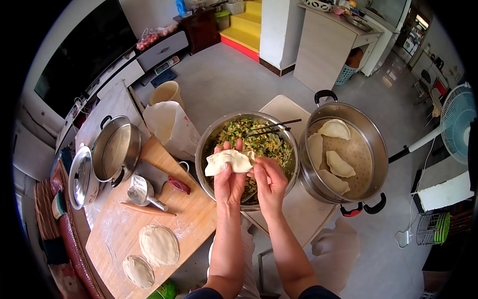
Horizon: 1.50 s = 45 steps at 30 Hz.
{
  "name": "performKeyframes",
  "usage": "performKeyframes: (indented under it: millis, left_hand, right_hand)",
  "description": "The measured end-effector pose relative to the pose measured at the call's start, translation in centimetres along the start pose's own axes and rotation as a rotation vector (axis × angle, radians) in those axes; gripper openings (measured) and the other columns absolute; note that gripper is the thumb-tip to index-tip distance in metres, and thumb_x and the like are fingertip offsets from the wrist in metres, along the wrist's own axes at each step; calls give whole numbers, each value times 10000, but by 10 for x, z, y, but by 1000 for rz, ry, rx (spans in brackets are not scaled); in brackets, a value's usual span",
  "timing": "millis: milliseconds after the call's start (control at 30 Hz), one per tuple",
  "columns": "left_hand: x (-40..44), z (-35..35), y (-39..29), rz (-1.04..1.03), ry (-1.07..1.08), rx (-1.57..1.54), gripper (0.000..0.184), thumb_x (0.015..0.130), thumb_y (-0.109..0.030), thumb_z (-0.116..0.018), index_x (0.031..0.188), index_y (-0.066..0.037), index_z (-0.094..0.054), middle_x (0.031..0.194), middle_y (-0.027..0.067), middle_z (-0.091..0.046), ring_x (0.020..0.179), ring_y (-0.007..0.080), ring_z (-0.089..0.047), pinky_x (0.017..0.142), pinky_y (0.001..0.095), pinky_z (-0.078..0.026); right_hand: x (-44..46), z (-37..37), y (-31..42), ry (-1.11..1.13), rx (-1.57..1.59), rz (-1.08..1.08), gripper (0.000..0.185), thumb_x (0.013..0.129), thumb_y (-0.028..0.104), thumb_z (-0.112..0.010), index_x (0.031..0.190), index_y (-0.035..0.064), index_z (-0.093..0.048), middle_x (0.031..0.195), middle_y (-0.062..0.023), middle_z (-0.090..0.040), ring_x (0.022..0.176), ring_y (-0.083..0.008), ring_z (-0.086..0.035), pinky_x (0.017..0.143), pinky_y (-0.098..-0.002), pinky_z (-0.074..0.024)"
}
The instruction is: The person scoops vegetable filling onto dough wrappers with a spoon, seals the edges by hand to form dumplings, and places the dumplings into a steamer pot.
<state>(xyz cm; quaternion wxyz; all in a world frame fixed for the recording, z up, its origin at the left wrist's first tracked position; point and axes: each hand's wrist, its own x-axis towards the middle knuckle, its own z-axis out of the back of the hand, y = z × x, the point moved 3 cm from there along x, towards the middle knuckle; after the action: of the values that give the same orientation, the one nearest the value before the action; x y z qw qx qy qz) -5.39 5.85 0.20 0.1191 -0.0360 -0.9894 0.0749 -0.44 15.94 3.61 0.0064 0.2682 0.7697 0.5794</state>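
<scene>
A folded dumpling (228,163) lies across the fingers of my left hand (230,187), its thumb pressed on the near side. My right hand (269,182) pinches the dumpling's right end between thumb and fingers. Both hands are over a steel bowl (203,149) of chopped green and yellow filling (269,142). Black chopsticks (274,128) rest in the bowl, pointing right. To the right, a steel steamer pot (382,149) holds several folded dumplings (340,164).
On the wooden board (194,214) at left lie flat dough rounds (159,245), a rolling pin (149,208), a metal scoop (141,191) and a knife with a red handle (179,185). Behind it stand a flour sack (172,129) and another pot (117,149). A fan (457,124) is far right.
</scene>
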Motion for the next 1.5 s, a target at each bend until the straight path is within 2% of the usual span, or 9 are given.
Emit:
performKeyframes:
  millis: [133, 233, 333, 433, 533, 633, 733, 967, 1500]
  left_hand:
    - [0, -1, -1, -7, -70, 40, 535, 833, 22, -712, 1296, -141, -500, 1354, 55, -565, 1400, 337, -377, 1149, 512, -354]
    - [1, -2, -1, -2, -61, 44, 540, 830, 26, -713, 1296, -145, -501, 1351, 50, -568, 1399, 333, -379, 1152, 507, -348]
    - [1, 1, 1, 11, 2, -11, 542, 863, 37, -667, 1353, -90, -472, 1434, 75, -506, 1449, 339, -289, 1203, 544, -243]
    - [1, 3, 1, 5, 7, 9, 551, 859, 36, -672, 1355, -96, -472, 1431, 73, -509, 1447, 340, -294, 1204, 544, -239]
    - [1, 2, 1, 12, 2, 12, 565, 849, 39, -682, 1356, -99, -473, 1425, 73, -514, 1445, 340, -299, 1200, 544, -249]
    - [1, -5, 1, 20, -42, 50, 547, 817, 27, -724, 1285, -154, -504, 1333, 49, -571, 1387, 328, -396, 1143, 521, -365]
    - [1, -4, 1, 40, -14, 49, 542, 814, 26, -727, 1277, -151, -506, 1324, 53, -571, 1382, 330, -404, 1140, 521, -369]
    - [0, -7, 3, 57, -4, 67, 536, 816, 28, -721, 1274, -155, -512, 1321, 60, -569, 1376, 334, -411, 1144, 528, -361]
    - [2, -19, 1, 26, 39, 175, 546, 797, 6, -752, 1249, -171, -501, 1279, 45, -560, 1359, 328, -432, 1126, 596, -356]
  right_hand:
    - [2, -1, 1, 52, -149, 136, 191, 914, -46, -627, 1102, -76, -643, 1108, -102, -599, 901, -146, -636, 753, -257, -568]
    - [4, 0, -1, -17, -265, 208, 168, 847, -39, -693, 1014, -39, -669, 935, -116, -643, 790, -175, -635, 660, -264, -542]
    - [4, 4, -7, 15, -254, 108, 138, 886, -40, -673, 1023, -56, -667, 1035, -90, -623, 864, -126, -622, 736, -232, -534]
    - [10, 6, 1, 33, -454, 272, 90, 884, -34, -681, 973, -40, -667, 968, -73, -630, 830, -117, -613, 714, -232, -520]
    - [12, 9, -4, 53, -314, 165, 89, 881, -32, -684, 963, -33, -649, 924, -57, -629, 804, -105, -600, 708, -234, -509]
    - [12, 11, -12, 26, 35, -146, 204, 876, -38, -685, 1077, -30, -650, 904, -42, -629, 798, -98, -591, 707, -235, -507]
    - [19, 16, -4, 128, 96, -217, 358, 854, -56, -695, 1201, -23, -613, 921, -22, -645, 861, -87, -602, 776, -232, -513]
    - [19, 17, -3, 135, 26, -62, 226, 857, -96, -663, 1077, -46, -667, 1049, -81, -612, 940, -148, -646, 806, -250, -545]
    - [9, 10, 6, 17, -14, -8, 95, 878, -40, -670, 971, -52, -657, 953, -85, -634, 838, -145, -644, 705, -257, -558]
